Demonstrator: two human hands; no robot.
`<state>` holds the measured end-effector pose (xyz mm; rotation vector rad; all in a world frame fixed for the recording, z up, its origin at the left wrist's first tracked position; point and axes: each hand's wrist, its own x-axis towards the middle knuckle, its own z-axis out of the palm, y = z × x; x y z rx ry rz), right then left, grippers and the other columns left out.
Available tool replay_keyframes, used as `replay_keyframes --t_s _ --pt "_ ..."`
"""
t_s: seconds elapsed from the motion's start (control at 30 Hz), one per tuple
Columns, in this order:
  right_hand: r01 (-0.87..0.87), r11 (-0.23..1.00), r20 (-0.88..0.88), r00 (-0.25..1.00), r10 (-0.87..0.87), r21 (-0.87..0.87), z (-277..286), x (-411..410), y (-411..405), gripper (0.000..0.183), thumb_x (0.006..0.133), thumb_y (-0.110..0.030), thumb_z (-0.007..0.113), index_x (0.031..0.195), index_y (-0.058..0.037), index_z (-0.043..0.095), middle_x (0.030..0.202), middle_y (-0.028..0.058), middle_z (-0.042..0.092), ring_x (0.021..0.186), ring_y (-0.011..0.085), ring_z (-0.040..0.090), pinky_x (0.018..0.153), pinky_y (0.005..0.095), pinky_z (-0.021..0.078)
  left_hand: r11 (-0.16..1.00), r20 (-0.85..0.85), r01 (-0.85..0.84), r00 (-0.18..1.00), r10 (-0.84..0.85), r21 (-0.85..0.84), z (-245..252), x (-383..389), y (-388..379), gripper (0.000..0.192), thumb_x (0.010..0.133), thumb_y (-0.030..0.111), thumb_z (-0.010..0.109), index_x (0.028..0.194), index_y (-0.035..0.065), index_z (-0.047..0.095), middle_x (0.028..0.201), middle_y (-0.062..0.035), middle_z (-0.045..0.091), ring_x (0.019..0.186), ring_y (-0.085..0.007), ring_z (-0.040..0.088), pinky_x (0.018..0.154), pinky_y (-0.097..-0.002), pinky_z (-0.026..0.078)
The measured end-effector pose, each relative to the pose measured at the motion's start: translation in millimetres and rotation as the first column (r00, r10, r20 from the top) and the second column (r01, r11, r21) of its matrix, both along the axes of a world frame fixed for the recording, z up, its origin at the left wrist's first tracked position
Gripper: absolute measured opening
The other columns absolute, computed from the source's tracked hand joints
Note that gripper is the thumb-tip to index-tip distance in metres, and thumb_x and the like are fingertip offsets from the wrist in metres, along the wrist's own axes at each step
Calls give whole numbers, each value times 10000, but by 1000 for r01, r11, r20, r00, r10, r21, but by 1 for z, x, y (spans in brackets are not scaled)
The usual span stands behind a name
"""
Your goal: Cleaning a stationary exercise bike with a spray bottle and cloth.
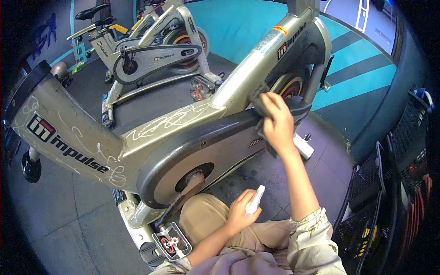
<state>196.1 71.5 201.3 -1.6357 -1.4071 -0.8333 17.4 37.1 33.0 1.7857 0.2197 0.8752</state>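
In front of me stands a silver Impulse spin bike point(172, 134), with white squiggly marks on its frame. A dark cloth point(260, 103) is gripped in my right hand point(279, 125), at the junction of the sloping front tube point(251, 65) and the black chain guard point(220, 132). Lower down, near my knee, my left hand point(240, 209) holds a white plastic object point(255, 202), which looks like a spray bottle; the fingers hide much of it. Left of my knee are the crank arm point(185, 190) and a pedal point(172, 240).
A second spin bike point(151, 55) stands behind, with a further one partly hidden past it. Black perforated racks point(371, 185) rise close on my right. The teal wall point(240, 27) runs behind the bikes, and dark floor tiles point(58, 206) lie at left.
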Motion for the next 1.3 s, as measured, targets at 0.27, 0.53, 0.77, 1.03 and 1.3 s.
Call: replay_keyframes --t_s 0.27,0.53,0.77,1.03,1.3 --pt "20 996 372 928 14 -88 -2 -36 -5 477 667 -29 587 1137 -108 619 1143 37 587 1000 247 553 726 373 424 1000 19 4 1000 -4 4 -5 4 -2 316 714 -27 605 1028 -8 583 938 -91 590 789 -159 630 713 -269 514" --pt "166 980 284 939 -192 113 35 -30 9 507 650 19 577 1143 -99 602 1099 43 581 949 248 561 719 368 436 999 9 28 1000 -28 -24 -4 4 -4 292 733 -27 609 1023 -12 579 943 -82 589 794 -148 625 722 -258 512" --pt "-76 995 115 990 83 -64 19 -51 3 505 622 52 550 1106 -74 617 1049 78 586 934 302 554 778 395 469 999 6 10 1000 -10 38 -1 6 -2 298 719 -20 612 1015 -15 577 925 -101 582 788 -177 627 720 -278 511" --pt "38 997 274 961 -19 -66 10 -50 4 512 629 25 583 1120 -111 637 1077 38 600 945 251 559 725 365 443 999 21 -7 1000 6 46 -6 5 0 307 713 -18 611 1017 -19 576 934 -108 583 785 -190 633 722 -286 517" --pt "90 991 194 975 -108 100 35 -30 15 512 620 52 551 1099 -107 638 1035 56 597 950 276 563 766 382 457 1000 2 27 1000 -27 1 -5 4 -2 362 699 21 636 1055 -1 570 994 -130 586 851 -270 620 742 -337 511"
